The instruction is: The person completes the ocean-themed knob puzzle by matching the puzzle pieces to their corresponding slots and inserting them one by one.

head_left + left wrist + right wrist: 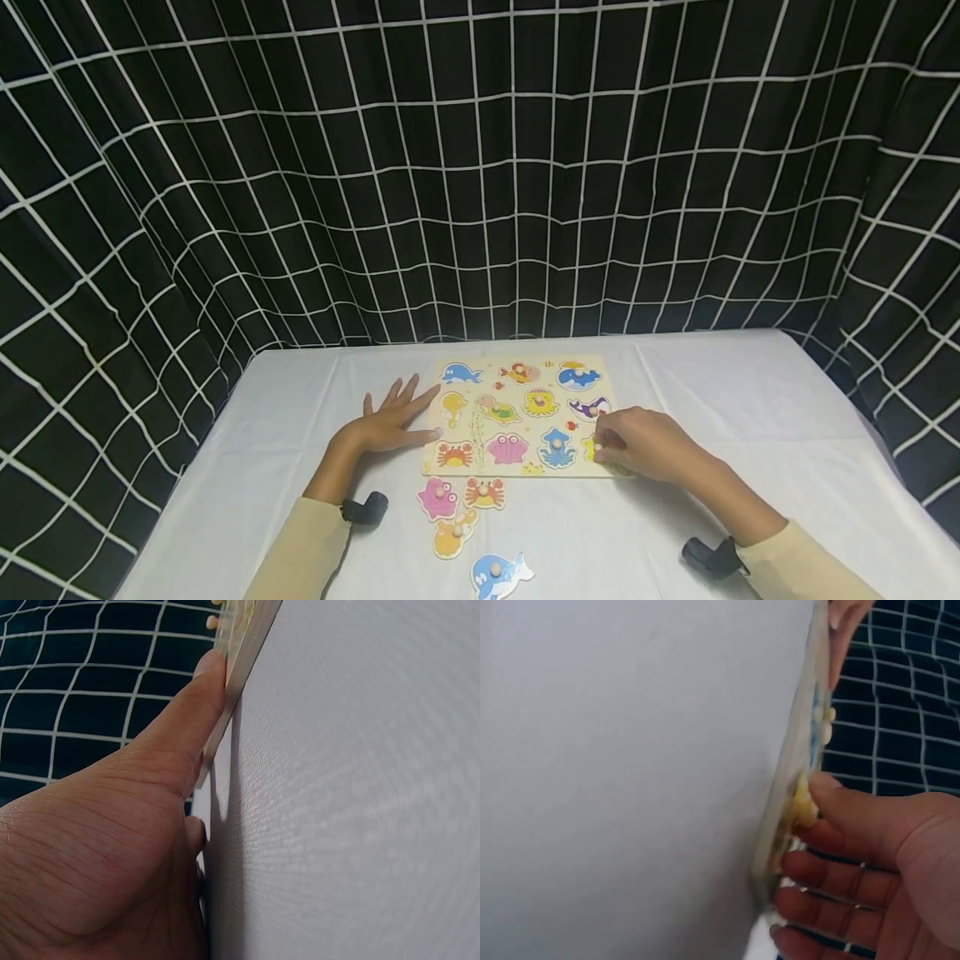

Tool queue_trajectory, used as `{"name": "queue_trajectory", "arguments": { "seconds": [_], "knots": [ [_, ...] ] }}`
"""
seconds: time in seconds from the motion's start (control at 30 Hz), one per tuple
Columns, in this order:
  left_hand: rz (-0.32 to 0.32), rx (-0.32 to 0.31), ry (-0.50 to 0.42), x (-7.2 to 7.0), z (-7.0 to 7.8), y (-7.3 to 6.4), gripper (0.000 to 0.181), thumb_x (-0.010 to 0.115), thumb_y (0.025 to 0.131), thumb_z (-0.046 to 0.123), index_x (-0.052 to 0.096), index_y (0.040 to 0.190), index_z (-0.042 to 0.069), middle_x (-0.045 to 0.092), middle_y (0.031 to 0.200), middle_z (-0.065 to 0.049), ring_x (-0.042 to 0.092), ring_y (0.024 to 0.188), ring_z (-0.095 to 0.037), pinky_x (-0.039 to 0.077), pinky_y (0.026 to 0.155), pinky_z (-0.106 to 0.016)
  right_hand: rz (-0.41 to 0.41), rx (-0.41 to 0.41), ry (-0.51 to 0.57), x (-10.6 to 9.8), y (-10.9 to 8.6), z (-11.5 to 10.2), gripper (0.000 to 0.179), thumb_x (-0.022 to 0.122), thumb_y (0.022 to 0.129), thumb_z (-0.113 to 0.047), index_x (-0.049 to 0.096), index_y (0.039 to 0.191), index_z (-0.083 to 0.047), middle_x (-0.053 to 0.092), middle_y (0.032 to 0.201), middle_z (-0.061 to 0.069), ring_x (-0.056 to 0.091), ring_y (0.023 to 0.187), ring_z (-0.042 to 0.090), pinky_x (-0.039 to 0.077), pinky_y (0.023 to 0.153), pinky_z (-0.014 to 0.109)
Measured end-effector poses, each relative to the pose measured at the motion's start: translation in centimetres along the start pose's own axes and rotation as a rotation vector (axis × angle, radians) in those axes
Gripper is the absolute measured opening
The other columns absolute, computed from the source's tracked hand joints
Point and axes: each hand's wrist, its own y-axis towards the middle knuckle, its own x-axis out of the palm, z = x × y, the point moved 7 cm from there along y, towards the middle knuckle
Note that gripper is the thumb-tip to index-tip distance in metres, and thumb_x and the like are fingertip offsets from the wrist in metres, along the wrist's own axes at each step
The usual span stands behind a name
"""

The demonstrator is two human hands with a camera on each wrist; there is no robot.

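Note:
A wooden peg puzzle board point(525, 425) with sea-animal pictures lies flat on the table. My left hand point(392, 423) spreads its fingers at the board's left edge; in the left wrist view the thumb point(184, 712) rests on that edge. At the lower right corner, my right hand point(648, 442) pinches a small yellow puzzle piece point(804, 804) between thumb and forefinger, close over the board. The fingers partly cover this piece, so its animal cannot be told. Knobbed pieces sit in the board nearby, among them a blue squid point(557, 447) and a purple whale point(590, 408).
Loose knobbed pieces lie in front of the board: a pink one point(438, 498), a red crab point(484, 492), an orange-yellow one point(450, 542) and a blue whale point(498, 575). A white cloth point(300, 408) covers the table. Behind hangs a black curtain point(495, 167) with white grid lines.

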Motion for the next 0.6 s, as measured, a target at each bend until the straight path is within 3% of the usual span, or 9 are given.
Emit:
{"name": "queue_trajectory", "arguments": {
  "seconds": [0.33, 0.6],
  "knots": [
    [-0.01, 0.005, 0.016, -1.0, 1.6, -1.2, 0.087, 0.059, 0.091, 0.067, 0.023, 0.162, 0.034, 0.001, 0.171, -0.008, -0.009, 0.156, -0.035, -0.01, 0.114, -0.072, 0.033, 0.026, -0.138, -1.0, -0.5, -2.4, 0.008, 0.08, 0.083, -0.018, 0.074, 0.087, -0.018, 0.069, 0.083, -0.006, 0.054, 0.065, 0.011, 0.046, 0.056, 0.034],
    [-0.002, 0.013, 0.027, -1.3, 1.9, -1.3, 0.085, 0.058, 0.091, 0.066, 0.024, 0.162, 0.033, 0.004, 0.171, -0.01, -0.006, 0.156, -0.037, -0.008, 0.114, -0.074, 0.062, -0.079, -0.191, -1.2, -1.5, -6.8, 0.019, 0.084, 0.083, -0.024, 0.076, 0.096, -0.014, 0.07, 0.088, -0.004, 0.061, 0.07, 0.01, 0.051, 0.059, 0.032]
  ]
}}
